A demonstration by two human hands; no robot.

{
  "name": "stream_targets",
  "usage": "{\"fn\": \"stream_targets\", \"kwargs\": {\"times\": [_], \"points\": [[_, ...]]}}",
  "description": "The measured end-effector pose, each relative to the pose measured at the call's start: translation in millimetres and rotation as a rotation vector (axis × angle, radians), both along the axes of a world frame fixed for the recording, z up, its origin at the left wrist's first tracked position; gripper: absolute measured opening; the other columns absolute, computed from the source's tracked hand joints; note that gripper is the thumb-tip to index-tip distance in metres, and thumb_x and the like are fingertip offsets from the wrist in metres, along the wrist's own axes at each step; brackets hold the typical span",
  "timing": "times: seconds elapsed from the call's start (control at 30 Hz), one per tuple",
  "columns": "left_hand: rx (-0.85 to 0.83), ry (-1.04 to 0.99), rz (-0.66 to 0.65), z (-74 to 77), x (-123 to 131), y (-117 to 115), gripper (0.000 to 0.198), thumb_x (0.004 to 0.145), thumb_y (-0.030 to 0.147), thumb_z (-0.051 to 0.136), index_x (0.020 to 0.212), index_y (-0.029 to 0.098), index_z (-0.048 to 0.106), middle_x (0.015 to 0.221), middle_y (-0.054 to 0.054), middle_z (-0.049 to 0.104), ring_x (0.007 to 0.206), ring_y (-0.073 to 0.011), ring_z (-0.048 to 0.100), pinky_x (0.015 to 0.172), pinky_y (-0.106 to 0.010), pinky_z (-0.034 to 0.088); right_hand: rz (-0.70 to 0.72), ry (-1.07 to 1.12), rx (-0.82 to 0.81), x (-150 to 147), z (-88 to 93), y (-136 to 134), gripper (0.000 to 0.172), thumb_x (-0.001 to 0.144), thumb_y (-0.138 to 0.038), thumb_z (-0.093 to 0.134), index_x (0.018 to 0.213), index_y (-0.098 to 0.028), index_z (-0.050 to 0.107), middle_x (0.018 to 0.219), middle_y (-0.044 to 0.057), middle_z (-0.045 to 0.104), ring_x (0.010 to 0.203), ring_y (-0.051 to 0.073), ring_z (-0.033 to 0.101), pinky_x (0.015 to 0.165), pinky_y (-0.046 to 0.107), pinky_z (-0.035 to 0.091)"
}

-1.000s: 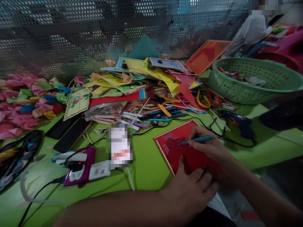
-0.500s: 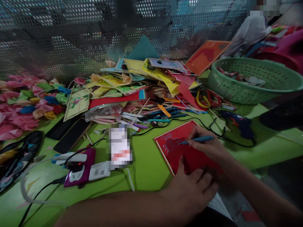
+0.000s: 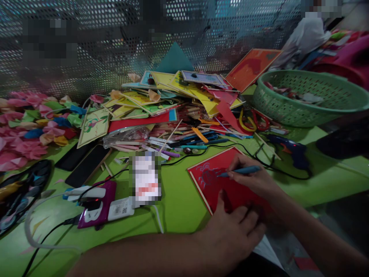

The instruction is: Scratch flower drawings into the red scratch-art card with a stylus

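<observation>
A red card with a pale wooden edge (image 3: 211, 181) lies on the green table. A blue line drawing sits near its far left corner. My right hand (image 3: 253, 179) pinches a blue pen (image 3: 240, 171), its tip touching the card beside the drawing. My left hand (image 3: 233, 232) lies flat on the near end of the card, fingers stretched out, pressing it down.
A heap of coloured cards, sticks and pens (image 3: 173, 107) fills the middle back. A green basket (image 3: 311, 98) stands at the right, a blue glue gun (image 3: 291, 152) with its cable beside it. Phones (image 3: 86, 163), a power strip (image 3: 98, 204) and paper flowers (image 3: 29, 127) lie at the left. A person sits at the far right.
The pen tip has shifted very slightly on the card; both hands stay where they were.
</observation>
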State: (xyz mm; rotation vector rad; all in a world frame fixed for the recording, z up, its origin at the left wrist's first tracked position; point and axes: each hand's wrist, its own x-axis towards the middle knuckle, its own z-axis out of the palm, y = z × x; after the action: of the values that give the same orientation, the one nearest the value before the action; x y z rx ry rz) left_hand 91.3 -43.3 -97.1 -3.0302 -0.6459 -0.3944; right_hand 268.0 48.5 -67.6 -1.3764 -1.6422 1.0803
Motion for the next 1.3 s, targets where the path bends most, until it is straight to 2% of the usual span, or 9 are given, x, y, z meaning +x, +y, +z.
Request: {"fn": "stream_targets", "kwargs": {"times": [0.37,0.67,0.83,1.1,1.3], "points": [[0.0,0.049,-0.017,2.0,-1.0,0.5,0.046,0.11,0.022,0.03,0.149,0.023,0.053,0.159,-0.009,0.049,0.141,-0.0234,0.045,0.112,-0.062,0.039,-0.039,-0.01,0.016,1.8,-1.8,0.8,0.018,0.072,-0.031,0.075,0.067,-0.025,0.059,0.062,-0.002,0.056,0.059,0.017,0.048,0.057,0.031,0.038],[-0.002,0.033,-0.009,4.0,-0.8,1.0,0.046,0.109,0.023,0.03,0.149,0.023,0.053,0.156,-0.008,0.054,0.138,-0.0231,0.047,0.111,-0.064,0.04,-0.054,0.004,0.046,1.0,1.8,1.5,0.018,0.07,-0.031,0.073,0.064,-0.025,0.057,0.062,-0.001,0.059,0.06,0.017,0.049,0.058,0.031,0.039],[-0.015,0.064,-0.019,3.7,-1.4,1.2,0.046,0.108,0.024,0.035,0.151,0.022,0.051,0.158,-0.008,0.051,0.138,-0.0237,0.046,0.113,-0.064,0.039,-0.078,0.006,0.069,3.6,-0.3,2.0,0.022,0.07,-0.032,0.075,0.063,-0.025,0.056,0.06,-0.003,0.054,0.058,0.016,0.047,0.056,0.031,0.038],[-0.022,0.042,-0.015,3.2,-1.1,1.5,0.046,0.109,0.023,0.031,0.15,0.022,0.052,0.157,-0.008,0.052,0.138,-0.0228,0.046,0.111,-0.063,0.04,-0.164,0.03,0.1,8.3,-2.4,1.8,0.019,0.069,-0.025,0.076,0.064,-0.025,0.058,0.057,-0.004,0.052,0.056,0.015,0.044,0.055,0.031,0.034],[0.004,0.014,-0.011,5.4,-2.6,1.2,0.045,0.109,0.022,0.031,0.148,0.023,0.054,0.156,-0.007,0.053,0.138,-0.0215,0.047,0.112,-0.059,0.04,-0.162,0.163,0.082,13.7,-9.9,2.3,0.018,0.081,-0.035,0.077,0.079,-0.026,0.062,0.069,-0.002,0.061,0.06,0.017,0.052,0.056,0.032,0.041]]}}
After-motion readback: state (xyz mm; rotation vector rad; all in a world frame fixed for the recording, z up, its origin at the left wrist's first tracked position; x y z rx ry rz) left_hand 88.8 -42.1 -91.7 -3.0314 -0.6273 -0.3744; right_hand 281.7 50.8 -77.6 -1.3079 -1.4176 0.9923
